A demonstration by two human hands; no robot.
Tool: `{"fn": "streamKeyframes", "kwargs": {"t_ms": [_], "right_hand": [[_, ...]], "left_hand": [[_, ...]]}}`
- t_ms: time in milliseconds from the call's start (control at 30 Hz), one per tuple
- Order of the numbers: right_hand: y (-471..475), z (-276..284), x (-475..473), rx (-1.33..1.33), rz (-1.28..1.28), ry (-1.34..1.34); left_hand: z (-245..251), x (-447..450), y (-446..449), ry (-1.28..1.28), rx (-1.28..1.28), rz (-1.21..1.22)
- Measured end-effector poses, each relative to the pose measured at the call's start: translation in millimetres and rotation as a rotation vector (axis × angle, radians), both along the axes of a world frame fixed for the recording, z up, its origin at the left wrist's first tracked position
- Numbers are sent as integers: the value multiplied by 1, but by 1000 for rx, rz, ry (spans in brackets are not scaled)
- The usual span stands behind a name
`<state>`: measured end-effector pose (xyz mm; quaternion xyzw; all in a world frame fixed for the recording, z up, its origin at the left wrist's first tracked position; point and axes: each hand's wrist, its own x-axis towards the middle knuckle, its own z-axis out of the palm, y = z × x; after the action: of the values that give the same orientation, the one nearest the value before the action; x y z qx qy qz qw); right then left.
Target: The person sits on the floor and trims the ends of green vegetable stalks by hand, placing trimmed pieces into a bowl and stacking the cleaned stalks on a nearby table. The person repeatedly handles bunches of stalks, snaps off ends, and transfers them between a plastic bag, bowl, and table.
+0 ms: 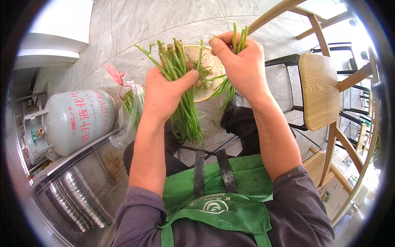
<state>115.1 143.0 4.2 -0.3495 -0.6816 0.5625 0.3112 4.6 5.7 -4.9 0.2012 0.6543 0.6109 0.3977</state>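
Observation:
A thick bunch of long green vegetable stems [185, 103] is gripped in my left hand [165, 89], its pale brownish cut ends upward and its thin green tops hanging down. One stem [200, 54] stands apart from the bunch beside the thumb. My right hand [239, 60] holds a few separate stems [246, 35], ends up, with their green tops drooping below the palm. Its thumb and forefinger meet at the tips; whether they pinch a scrap is too small to tell. Below and between both hands, a round yellow-rimmed basin [218, 63] holds green trimmings [203, 74].
On the left are a grey gas cylinder [78, 119] and a clear plastic bag [140, 95] of green stems with a red tie [114, 75]. A wood-backed chair [319, 92] stands right. A green apron [216, 176] covers my lap above the tiled floor [139, 24].

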Motion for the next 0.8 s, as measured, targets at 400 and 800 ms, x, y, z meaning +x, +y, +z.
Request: {"fn": "streamKeyframes", "kwargs": {"t_ms": [400,800], "right_hand": [[-3,-2,-1,-24,42,-37],[3,-6,0,-130,56,-12]], "left_hand": [[1,-1,0,-9,3,8],[0,-1,1,11,-19,19]]}}
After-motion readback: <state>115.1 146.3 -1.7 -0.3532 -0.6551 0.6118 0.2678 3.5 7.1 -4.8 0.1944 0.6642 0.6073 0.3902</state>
